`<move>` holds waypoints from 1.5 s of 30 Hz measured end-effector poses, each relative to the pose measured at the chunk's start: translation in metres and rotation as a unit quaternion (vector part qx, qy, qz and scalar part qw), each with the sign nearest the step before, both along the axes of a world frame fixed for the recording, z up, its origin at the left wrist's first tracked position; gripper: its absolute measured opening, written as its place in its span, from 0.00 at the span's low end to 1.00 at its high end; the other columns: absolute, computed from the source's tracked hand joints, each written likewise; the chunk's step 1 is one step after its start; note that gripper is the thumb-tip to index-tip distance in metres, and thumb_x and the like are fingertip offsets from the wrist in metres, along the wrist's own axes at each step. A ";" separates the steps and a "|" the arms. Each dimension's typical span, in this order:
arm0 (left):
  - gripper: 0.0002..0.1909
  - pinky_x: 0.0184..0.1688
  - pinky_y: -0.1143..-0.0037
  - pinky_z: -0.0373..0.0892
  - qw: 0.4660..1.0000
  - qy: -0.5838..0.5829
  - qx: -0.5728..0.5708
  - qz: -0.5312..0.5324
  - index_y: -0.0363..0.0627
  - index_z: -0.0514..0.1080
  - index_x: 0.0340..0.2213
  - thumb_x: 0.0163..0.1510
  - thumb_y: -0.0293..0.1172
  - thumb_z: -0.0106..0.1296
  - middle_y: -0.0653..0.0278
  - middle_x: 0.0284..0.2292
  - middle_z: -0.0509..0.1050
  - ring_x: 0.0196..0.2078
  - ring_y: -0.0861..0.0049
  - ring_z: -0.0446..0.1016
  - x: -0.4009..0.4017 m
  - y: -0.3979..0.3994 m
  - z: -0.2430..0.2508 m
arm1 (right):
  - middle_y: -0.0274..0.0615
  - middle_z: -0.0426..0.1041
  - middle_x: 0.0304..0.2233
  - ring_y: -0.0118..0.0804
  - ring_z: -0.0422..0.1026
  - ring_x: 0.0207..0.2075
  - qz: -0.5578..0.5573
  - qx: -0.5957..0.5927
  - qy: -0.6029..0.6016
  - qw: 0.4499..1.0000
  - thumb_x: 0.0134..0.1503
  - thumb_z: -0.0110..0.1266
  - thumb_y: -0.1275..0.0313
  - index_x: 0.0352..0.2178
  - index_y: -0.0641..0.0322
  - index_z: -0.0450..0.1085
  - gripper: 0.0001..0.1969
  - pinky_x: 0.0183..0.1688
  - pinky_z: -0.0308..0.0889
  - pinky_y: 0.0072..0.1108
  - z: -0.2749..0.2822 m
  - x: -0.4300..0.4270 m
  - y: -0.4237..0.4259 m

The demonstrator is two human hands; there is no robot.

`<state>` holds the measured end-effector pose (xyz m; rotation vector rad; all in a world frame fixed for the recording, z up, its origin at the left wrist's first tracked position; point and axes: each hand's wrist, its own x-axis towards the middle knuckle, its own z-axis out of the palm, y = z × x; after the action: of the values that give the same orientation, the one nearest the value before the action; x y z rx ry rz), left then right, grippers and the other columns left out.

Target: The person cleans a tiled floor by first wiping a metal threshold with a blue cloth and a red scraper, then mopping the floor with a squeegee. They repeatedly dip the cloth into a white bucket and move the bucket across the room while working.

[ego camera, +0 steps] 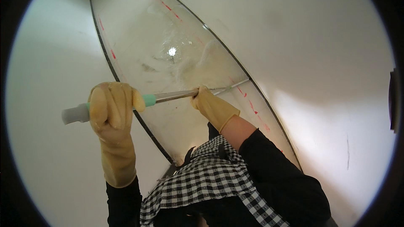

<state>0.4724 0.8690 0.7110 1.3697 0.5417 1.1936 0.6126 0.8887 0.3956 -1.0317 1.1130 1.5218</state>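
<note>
Both my hands wear tan rubber gloves. At the left, my left hand (pixel 112 105) is closed around the grey and green grip of a long metal pole (pixel 176 95), with the grey end cap sticking out past the fist. Further along the shaft, near the middle of the view, my right hand (pixel 203 99) grips the pole. The shaft slants down to the right towards the dark strip at the foot of the wall; what is fixed to its far end cannot be made out. Below the pole, the pale floor (pixel 186 66) looks wet, with whitish foam and dark smudges.
White walls (pixel 303 53) rise on both sides of the narrow floor, with dark strips (pixel 148 129) along their feet. Broken red lines (pixel 172 11) run along the floor near both edges. A black and white checked apron (pixel 202 179) covers my front.
</note>
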 end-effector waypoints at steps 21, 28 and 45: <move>0.19 0.42 0.66 0.73 0.838 0.256 -0.073 0.477 0.43 0.59 0.27 0.68 0.44 0.40 0.68 0.17 0.61 0.18 0.78 0.61 -0.235 0.173 -0.112 | 0.36 0.66 0.20 0.31 0.67 0.18 0.351 0.090 -0.113 0.925 0.61 0.46 0.70 0.29 0.56 0.64 0.05 0.18 0.65 0.23 -0.067 -0.234 0.333; 0.17 0.64 0.48 0.56 0.965 -0.035 0.042 0.255 0.46 0.63 0.27 0.63 0.43 0.52 0.68 0.21 0.69 0.24 0.76 0.69 -0.249 0.324 -0.123 | 0.39 0.64 0.18 0.35 0.66 0.17 0.435 0.186 -0.200 0.858 0.62 0.45 0.71 0.25 0.61 0.66 0.10 0.18 0.66 0.28 -0.037 -0.257 0.488; 0.06 0.58 0.63 0.67 0.832 0.099 -0.193 0.510 0.39 0.71 0.37 0.66 0.28 0.47 0.55 0.42 0.77 0.51 0.62 0.75 -0.175 0.579 -0.153 | 0.44 0.69 0.24 0.42 0.69 0.21 0.653 0.198 -0.292 0.670 0.59 0.50 0.68 0.35 0.63 0.67 0.09 0.20 0.65 0.35 -0.059 -0.289 0.799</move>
<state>0.2977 1.4480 0.5576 0.8116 1.7097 1.6328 0.3238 1.6873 0.3369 -1.9408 -0.6761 2.0215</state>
